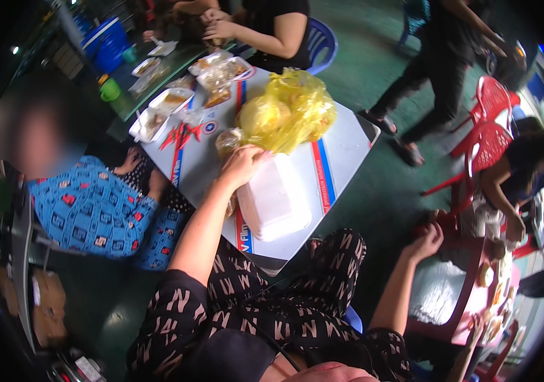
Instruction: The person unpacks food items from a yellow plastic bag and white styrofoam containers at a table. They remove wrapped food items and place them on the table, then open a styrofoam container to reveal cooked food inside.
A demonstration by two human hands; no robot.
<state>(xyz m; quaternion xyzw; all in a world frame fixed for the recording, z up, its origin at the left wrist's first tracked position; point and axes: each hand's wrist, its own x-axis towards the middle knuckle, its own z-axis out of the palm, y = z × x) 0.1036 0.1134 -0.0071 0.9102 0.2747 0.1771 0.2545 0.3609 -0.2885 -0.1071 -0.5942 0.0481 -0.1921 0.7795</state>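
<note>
Head view: white foam clamshell box [274,205], lid down, on the near part of a grey table [348,137] with red and blue stripes; left hand [242,164] rests on the box's far edge beside a small clear food bag [227,141], fingers curled together, though whether they grip anything cannot be told. Yellow plastic bag [291,113] stands just beyond, open food trays [167,105] and red chillies [181,135] further left. Right hand [426,242] is raised well apart by a red side table [459,321], fingers loosely bent, holding nothing visible.
</note>
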